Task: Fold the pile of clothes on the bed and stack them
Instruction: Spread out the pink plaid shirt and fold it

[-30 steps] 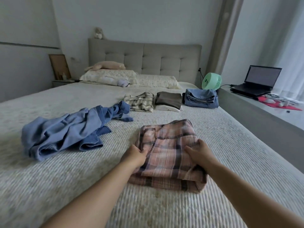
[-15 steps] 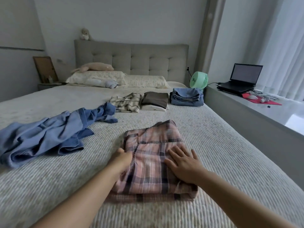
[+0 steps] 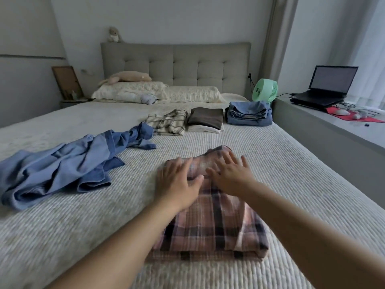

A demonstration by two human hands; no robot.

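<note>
Pressing flat on folded pink plaid shirt (image 3: 210, 222) mid-bed (image 3: 281, 163): left hand (image 3: 177, 182) and right hand (image 3: 230, 176), fingers spread, gripping nothing. Crumpled blue shirt (image 3: 62, 167) left of it; folded stacks (image 3: 206, 120) beyond.

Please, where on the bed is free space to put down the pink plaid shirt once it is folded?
Bare bedspread lies right of the pink plaid shirt, up to the folded blue stack, and also between that shirt and the brown pile. The left is crowded by the unfolded blue garment.
</note>
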